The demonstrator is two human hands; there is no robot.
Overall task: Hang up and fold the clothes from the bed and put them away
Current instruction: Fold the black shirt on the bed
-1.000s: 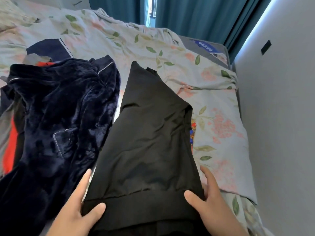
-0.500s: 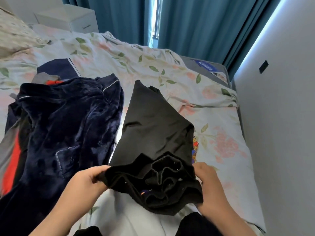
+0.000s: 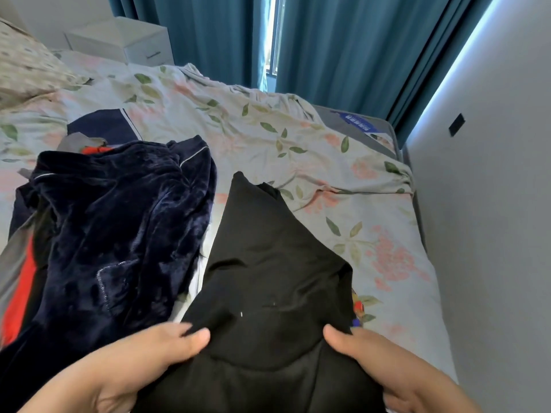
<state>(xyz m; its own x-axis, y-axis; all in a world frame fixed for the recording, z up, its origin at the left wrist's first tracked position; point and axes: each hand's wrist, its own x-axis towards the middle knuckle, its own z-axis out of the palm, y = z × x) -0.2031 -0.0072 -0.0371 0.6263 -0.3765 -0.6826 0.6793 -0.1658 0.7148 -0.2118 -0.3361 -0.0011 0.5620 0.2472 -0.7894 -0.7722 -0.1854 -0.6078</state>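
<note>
A black garment (image 3: pixel 268 263) lies lengthwise on the bed, its near end folded over toward the far end. My left hand (image 3: pixel 140 362) grips that folded near end at its left side, thumb on top. My right hand (image 3: pixel 384 371) grips the right side the same way, thumb on the cloth. To the left lies a heap of clothes topped by a dark blue velvet garment (image 3: pixel 113 234), with a red and grey piece (image 3: pixel 21 290) under it. The far tip of the black garment points toward the curtains.
The bed carries a floral sheet (image 3: pixel 298 138). A grey wall (image 3: pixel 492 234) runs close along its right edge. Teal curtains (image 3: pixel 328 40) hang behind the bed, and a white nightstand (image 3: pixel 125 40) stands at the back left. A patterned pillow (image 3: pixel 26 70) lies far left.
My hands lifted the black garment's near hem off the bed, bunched it, then brought it forward over the garment. The camera tilted up, showing more curtain and the nightstand.
</note>
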